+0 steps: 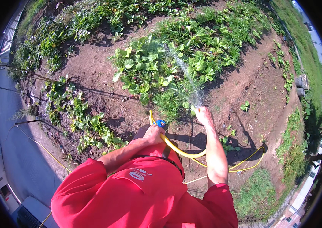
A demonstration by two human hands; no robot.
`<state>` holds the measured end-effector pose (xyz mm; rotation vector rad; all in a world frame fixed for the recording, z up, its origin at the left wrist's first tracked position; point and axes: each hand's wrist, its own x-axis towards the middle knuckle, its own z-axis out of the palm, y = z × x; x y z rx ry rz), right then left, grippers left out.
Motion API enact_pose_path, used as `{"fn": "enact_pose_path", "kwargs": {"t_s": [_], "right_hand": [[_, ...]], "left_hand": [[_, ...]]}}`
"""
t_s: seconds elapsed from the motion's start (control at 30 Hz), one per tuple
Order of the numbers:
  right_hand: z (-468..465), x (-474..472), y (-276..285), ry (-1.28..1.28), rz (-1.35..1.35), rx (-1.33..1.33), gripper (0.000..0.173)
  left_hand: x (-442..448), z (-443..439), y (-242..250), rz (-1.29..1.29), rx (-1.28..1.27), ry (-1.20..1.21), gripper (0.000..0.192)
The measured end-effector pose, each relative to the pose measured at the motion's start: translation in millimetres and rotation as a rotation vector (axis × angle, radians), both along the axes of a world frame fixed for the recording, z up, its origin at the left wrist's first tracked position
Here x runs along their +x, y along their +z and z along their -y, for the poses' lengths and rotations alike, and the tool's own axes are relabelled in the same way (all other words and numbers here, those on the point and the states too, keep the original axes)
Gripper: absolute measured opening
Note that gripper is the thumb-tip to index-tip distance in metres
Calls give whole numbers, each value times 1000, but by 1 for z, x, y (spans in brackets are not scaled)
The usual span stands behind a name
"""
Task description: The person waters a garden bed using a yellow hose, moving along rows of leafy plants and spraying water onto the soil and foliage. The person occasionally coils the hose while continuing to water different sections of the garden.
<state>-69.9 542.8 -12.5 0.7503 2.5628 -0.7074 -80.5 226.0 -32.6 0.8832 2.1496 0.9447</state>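
Observation:
My left hand (154,134) is closed around a yellow garden hose (183,154) in front of my waist. A blue piece (160,123) shows just beyond its knuckles; what it is I cannot tell. My right hand (204,115) reaches farther forward with its fingers curled. From its front a jet of water (188,74) fans out over a bed of leafy green plants (146,61). The hose end inside the right fist is hidden. A thick curve of hose runs from my left hand across to behind my right forearm.
A thinner-looking stretch of hose (259,156) loops over the soil at the right. Leafy plants (92,122) grow close on the left, with a stick (28,122) jutting there. Beyond lies a paved lane (15,108). Small seedlings (245,106) dot the bare soil at right.

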Motion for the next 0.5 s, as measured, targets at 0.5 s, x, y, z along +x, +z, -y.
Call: {"fn": "enact_pose_path", "kwargs": {"t_s": [0.5], "right_hand": [[-35,29,14,-240,-11,73,40]], "left_hand": [[-8,-9,-11,83,-21,-58,21]]}}
